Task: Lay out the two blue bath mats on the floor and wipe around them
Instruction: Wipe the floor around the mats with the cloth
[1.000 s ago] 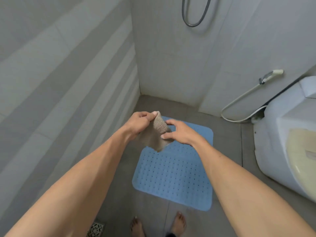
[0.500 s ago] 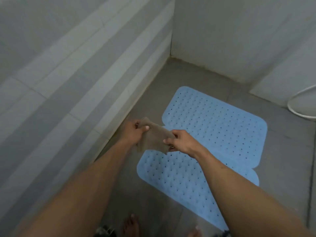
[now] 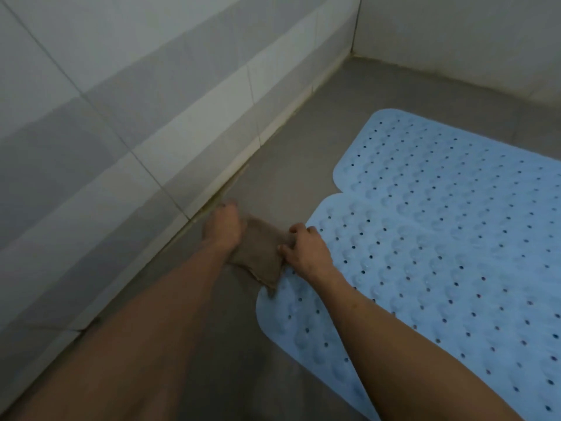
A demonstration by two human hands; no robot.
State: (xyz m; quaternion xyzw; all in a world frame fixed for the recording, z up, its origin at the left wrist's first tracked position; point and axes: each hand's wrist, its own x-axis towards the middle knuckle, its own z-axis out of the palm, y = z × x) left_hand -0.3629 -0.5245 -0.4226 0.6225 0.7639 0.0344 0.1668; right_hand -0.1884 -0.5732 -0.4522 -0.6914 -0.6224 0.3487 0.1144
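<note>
Head view: since half a second ago both hands have dropped to the grey floor with the brown cloth, just left of the near blue mat. The left hand grips the cloth's left edge; the right hand pinches its right edge. Two mats lie flat, the far blue mat touching the near one. No writing is legible.

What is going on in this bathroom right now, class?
A person is crouched over the grey floor, holding a brown cloth stretched between the left hand and the right hand, low beside the tiled wall. Two blue bath mats already lie flat side by side; wiping seems about to begin.
</note>
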